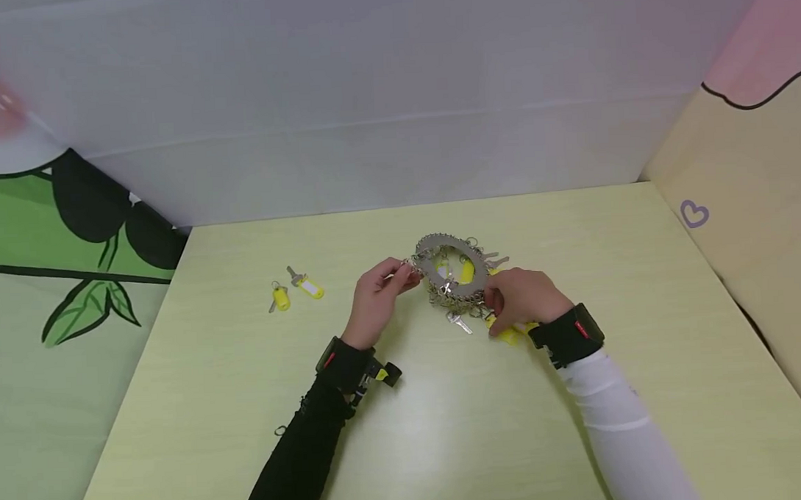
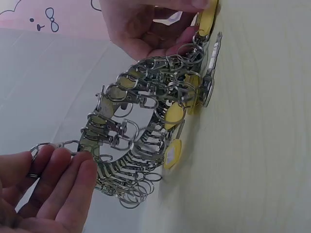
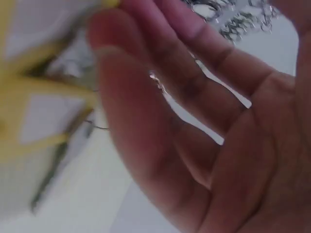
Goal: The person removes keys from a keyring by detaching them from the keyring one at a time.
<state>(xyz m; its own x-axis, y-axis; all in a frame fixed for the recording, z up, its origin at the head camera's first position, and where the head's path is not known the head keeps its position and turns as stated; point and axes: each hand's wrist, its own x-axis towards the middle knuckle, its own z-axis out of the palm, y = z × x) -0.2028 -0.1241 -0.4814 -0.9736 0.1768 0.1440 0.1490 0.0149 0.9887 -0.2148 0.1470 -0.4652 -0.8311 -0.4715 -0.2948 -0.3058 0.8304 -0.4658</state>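
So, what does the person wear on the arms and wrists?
The left arm has a black sleeve, the right arm a white one. Each wrist carries a black band with a small red mark: left band, right band. A small black device with a yellow spot hangs beside the left band. Both hands are bare.

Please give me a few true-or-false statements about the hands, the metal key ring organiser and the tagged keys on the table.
1. The left hand pinches a clip on the metal ring. True.
2. The right hand rests far from the ring. False: it holds the ring's near right side.
3. Two loose yellow-tagged keys lie left of the hands. True.
4. The table is dark blue. False: it is pale yellow-green.
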